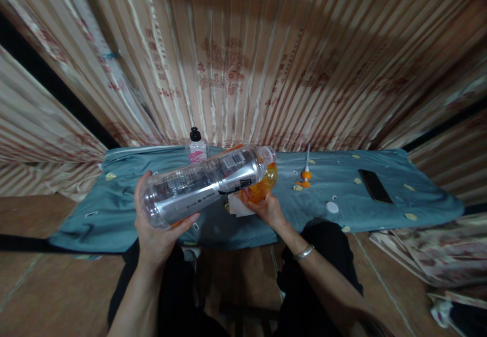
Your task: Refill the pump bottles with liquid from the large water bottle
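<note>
Behind everything hangs a striped curtain (243,58) with reddish printed patterns, and in front of it lies a low table covered by a blue-green cloth (114,210) with small yellow marks. Over this cloth we hold a large clear plastic bottle (201,182) almost on its side, its open mouth tilted toward a smaller orange bottle (264,187). Our left hand (155,230) is wrapped around the base of the clear bottle, thumb on one side and fingers curled on the other, so it carries the whole weight. Our right hand (268,210) closes its fingers around the lower part of the orange bottle and keeps it standing on the cloth, just beside a white paper (238,207) (perhaps a tissue or a label, we cannot tell). Farther right lies a dark phone (375,186), flat and well apart from the hands. At the back edge stands a small bottle with a black cap (197,146). Between the orange bottle and the phone we see an orange pump head (305,175) with its white tube, and nearer to us a small white cap (332,207). In our judgement, the risk is spilling: the two mouths are narrow, and if the heavy bottle tips too fast or slips aside, liquid may run over the cloth and toward the phone.
</note>
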Demonstrator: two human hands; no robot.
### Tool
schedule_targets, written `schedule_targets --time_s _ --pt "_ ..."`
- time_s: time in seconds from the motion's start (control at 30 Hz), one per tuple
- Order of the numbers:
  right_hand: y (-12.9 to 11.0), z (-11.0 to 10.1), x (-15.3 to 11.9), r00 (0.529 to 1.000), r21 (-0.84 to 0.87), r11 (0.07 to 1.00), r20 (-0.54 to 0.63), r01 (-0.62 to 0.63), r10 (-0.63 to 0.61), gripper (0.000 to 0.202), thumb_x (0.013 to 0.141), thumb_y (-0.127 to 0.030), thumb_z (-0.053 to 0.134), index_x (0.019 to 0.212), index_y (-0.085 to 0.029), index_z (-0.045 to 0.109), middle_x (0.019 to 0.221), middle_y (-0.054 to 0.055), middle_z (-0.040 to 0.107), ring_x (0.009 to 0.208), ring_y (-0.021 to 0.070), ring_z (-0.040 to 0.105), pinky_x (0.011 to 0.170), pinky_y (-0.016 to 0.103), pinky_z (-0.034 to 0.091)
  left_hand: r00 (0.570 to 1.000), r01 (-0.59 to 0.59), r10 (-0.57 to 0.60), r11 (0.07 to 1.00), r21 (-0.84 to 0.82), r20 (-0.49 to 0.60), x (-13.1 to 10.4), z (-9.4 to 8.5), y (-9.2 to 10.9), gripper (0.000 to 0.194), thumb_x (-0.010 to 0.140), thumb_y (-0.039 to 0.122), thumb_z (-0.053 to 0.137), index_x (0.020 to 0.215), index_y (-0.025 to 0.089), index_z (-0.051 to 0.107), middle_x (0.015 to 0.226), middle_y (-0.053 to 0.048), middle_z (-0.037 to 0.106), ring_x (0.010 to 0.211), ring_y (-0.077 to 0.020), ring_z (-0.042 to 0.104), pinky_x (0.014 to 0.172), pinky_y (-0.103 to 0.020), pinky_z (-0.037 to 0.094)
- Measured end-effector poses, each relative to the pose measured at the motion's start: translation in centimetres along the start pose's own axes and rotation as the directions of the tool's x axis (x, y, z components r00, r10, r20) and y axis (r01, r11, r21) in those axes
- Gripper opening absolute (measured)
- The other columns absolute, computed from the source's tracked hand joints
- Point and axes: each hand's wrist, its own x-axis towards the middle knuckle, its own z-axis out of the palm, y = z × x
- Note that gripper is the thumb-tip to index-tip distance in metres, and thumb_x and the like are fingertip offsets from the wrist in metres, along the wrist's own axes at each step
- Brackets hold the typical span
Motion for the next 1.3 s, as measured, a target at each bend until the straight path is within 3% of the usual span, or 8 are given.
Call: schedule_targets --time_s 0.23,0.47,0.73,0.97,1.3 --pt "0.37 0.07 -0.02 1.0 0.013 1.0 0.008 0.0 0.0 0.048 0.078 -0.034 0.082 0.119 -0.017 0.063 0.106 0.012 0.08 0.101 0.0321 0.078 0.082 0.038 0.062 1.0 -0.004 0.004 1.0 -0.001 0.002 0.02 0.01 0.04 0.114 0.049 0.041 0.097 0.151 0.031 0.047 0.143 -0.01 0.054 0.126 -0.035 0.059 0.119 -0.057 0.042" --pt "0.77 0.34 0.16 1.0 0.002 1.0 -0.002 -0.01 0.01 0.046 0.075 -0.034 0.084 0.115 -0.025 0.063 0.103 0.007 0.08 0.099 0.0292 0.078 0.082 0.038 0.063 1.0 -0.007 0.006 1.0 0.006 0.003 0.05 -0.09 0.0 0.112 0.049 0.041 0.097 0.15 0.033 0.049 0.144 -0.009 0.054 0.128 -0.0366 0.059 0.12 -0.058 0.04" --pt "0.22 -0.1 -0.04 1.0 0.056 0.998 0.01 -0.015 0.015 0.046 0.076 -0.034 0.083 0.116 -0.021 0.064 0.104 0.009 0.08 0.099 0.0311 0.078 0.082 0.038 0.062 1.0 -0.025 0.025 1.0 0.013 0.004 0.04 -0.01 0.13 0.112 0.051 0.042 0.097 0.151 0.035 0.047 0.143 -0.009 0.055 0.126 -0.0367 0.06 0.119 -0.058 0.042" --pt "0.39 0.19 0.07 1.0 0.043 0.999 -0.016 0.003 -0.002 0.041 0.074 -0.031 0.083 0.11 -0.026 0.065 0.101 0.007 0.081 0.098 0.0291 0.079 0.081 0.037 0.063 0.999 -0.034 0.034 0.999 0.016 0.004 0.04 -0.11 -0.07 0.113 0.051 0.041 0.097 0.152 0.035 0.047 0.145 -0.009 0.053 0.128 -0.0371 0.059 0.119 -0.059 0.042" --pt "0.44 0.23 0.06 0.999 0.028 0.999 -0.019 0.027 -0.026 0.048 0.074 -0.031 0.084 0.117 -0.02 0.065 0.103 0.009 0.081 0.098 0.0287 0.079 0.08 0.035 0.063 1.0 -0.005 0.005 1.0 -0.012 -0.014 0.08 0.09 0.09 0.111 0.048 0.041 0.097 0.148 0.033 0.051 0.146 -0.009 0.053 0.132 -0.0373 0.057 0.121 -0.056 0.04"
